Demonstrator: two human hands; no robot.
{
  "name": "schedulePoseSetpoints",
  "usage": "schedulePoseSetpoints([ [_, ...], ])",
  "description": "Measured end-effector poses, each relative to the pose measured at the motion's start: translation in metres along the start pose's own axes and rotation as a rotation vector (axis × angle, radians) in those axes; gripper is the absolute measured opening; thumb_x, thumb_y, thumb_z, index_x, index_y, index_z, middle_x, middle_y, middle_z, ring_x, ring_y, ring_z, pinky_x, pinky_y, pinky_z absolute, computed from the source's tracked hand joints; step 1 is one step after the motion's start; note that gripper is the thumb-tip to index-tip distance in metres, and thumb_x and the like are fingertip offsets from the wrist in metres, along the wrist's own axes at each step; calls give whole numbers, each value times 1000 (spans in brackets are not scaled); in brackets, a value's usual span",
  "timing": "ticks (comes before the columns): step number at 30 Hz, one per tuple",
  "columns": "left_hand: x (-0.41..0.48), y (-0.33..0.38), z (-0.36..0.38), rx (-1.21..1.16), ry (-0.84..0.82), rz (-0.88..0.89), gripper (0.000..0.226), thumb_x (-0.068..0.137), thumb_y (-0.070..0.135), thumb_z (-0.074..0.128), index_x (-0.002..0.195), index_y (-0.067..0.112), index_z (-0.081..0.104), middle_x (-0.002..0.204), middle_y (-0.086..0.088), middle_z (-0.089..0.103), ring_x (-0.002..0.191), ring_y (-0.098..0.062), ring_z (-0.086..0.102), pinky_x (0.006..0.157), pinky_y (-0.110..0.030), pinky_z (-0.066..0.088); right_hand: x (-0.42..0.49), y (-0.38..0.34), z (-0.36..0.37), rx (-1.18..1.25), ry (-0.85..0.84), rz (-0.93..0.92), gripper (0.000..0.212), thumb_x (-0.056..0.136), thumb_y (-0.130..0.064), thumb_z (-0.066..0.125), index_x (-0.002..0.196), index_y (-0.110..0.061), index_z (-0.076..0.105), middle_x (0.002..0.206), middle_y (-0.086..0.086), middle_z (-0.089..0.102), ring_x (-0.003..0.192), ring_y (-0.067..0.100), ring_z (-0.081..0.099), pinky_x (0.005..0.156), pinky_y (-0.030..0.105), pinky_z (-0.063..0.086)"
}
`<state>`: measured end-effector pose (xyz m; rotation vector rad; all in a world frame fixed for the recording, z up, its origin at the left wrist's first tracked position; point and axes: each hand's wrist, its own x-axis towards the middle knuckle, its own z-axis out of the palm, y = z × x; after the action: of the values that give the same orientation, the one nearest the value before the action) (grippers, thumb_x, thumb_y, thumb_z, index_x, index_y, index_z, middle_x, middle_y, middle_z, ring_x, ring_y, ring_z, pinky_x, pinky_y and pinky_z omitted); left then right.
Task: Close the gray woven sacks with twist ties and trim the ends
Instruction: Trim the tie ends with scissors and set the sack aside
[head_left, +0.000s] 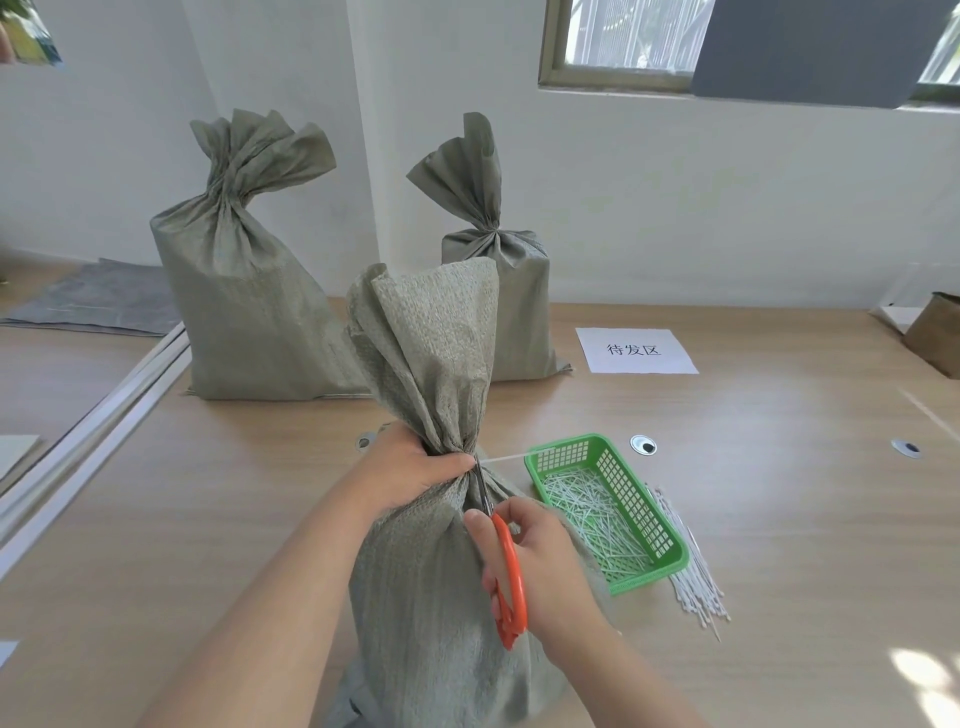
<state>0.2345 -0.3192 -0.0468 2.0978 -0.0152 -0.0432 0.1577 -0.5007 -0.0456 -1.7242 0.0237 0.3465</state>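
A gray woven sack stands upright at the table's near edge, its neck gathered and cinched. My left hand grips that neck from the left. My right hand holds orange-handled scissors, whose blades point up to the neck. A white tie end sticks out rightward from the neck, level with the blade tips. Two more tied gray sacks stand behind, a tall one on the left and a smaller one toward the middle.
A green plastic basket holding several white cut pieces sits right of the near sack. A bundle of white ties lies beside the basket. A white paper label lies farther back. A brown box corner shows at the right edge.
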Motion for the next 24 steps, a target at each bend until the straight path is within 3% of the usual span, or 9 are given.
schedulePoseSetpoints([
  [3,1,-1,0,14,2,8,19,83,23,82,101,18,78,100,9,77,95,3,66,82,-14,47,0,3,2,-23,15,-18,36,90,-42,64,90,-8,53,53,11,53,36,20,47,39,25,39],
  [5,1,-1,0,6,-2,13,19,83,23,82,101,20,78,99,11,76,92,13,63,81,-13,47,0,4,2,-48,27,-36,38,88,-47,63,88,-10,53,54,9,52,36,21,49,40,28,40],
  [8,1,-2,1,-5,3,17,19,83,21,83,101,19,77,98,11,76,81,24,59,74,-3,45,0,5,0,-79,44,-57,41,84,-50,63,86,-11,53,56,9,51,36,20,48,41,28,39],
  [14,4,-4,2,35,2,37,15,83,22,82,96,26,74,97,13,75,81,26,57,72,3,41,4,7,-1,-142,50,-87,46,70,-64,59,78,-19,55,52,3,52,41,17,45,46,32,41],
  [20,3,-4,2,58,7,30,17,83,24,82,98,26,74,93,18,72,78,30,54,70,4,39,7,12,0,-177,73,-102,36,78,-57,60,74,-22,51,52,1,51,41,18,45,46,31,39],
  [22,2,-3,1,58,2,25,17,83,25,82,99,25,74,94,18,72,79,28,55,71,1,40,7,15,4,-185,92,-100,34,80,-55,58,74,-22,50,50,-1,49,43,18,45,46,29,38],
  [24,1,-2,1,40,-5,22,21,81,28,84,99,26,75,97,15,74,89,19,58,79,-11,45,6,19,8,-191,111,-97,33,80,-55,55,73,-24,48,49,-4,47,43,18,45,46,28,37],
])
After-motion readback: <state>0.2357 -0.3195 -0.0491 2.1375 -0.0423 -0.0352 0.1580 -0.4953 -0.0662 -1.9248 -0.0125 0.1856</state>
